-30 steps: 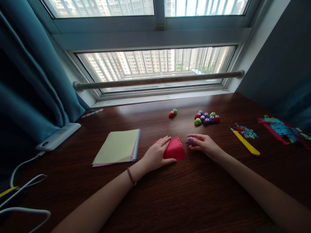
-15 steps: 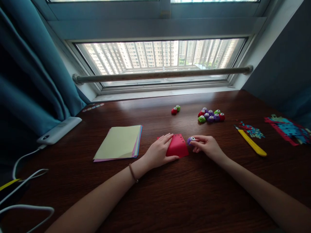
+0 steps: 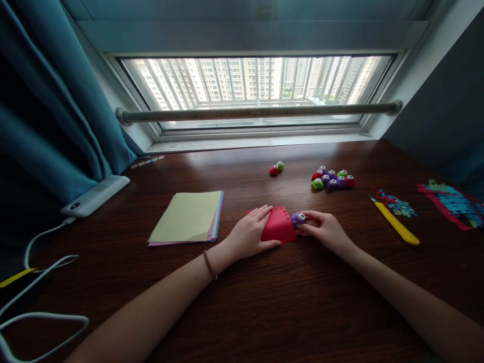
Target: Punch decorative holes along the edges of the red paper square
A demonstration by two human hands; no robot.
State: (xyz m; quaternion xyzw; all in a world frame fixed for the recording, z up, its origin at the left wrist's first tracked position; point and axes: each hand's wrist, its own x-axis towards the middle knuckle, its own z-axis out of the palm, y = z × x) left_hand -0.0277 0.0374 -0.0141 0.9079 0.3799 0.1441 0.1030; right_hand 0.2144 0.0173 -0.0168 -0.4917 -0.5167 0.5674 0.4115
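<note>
Left hand [image 3: 250, 236] spread flat on red paper [image 3: 280, 226] | right hand [image 3: 322, 230] pinching purple punch [image 3: 296, 219] at paper's right edge

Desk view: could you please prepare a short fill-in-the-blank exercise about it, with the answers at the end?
The paper under the left hand is ____.
The right hand holds a small ____ object.
The knife's handle is ____.
The arm with the wristband is the ____ one.
Missing words: red; purple; yellow; left.
</note>
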